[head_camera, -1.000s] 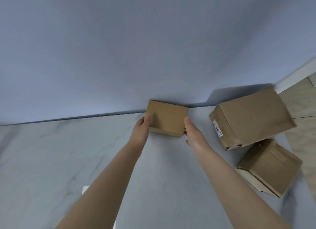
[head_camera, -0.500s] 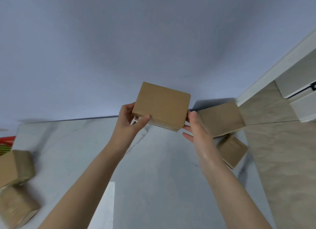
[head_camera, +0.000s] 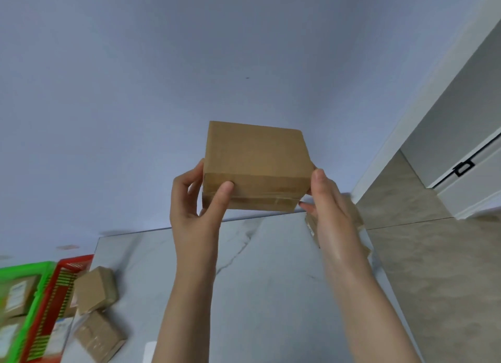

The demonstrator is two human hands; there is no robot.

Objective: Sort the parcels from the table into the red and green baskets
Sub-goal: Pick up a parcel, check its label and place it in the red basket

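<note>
You hold a brown cardboard parcel (head_camera: pixel 256 167) at frame centre, raised clear of the marble table (head_camera: pixel 271 281) — your left hand (head_camera: pixel 196 205) clamps its left side, thumb on the near face; your right hand (head_camera: pixel 329 202) presses its right side. Lower left: green basket (head_camera: pixel 35 266) and red basket (head_camera: pixel 73 262) side by side, two parcels (head_camera: pixel 95 289) just beside the red one.

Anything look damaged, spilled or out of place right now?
Nothing stands out. The held box looks intact, gripped by the left hand and right hand. Two parcels lie askew at the table's left edge, beside the red basket.
</note>
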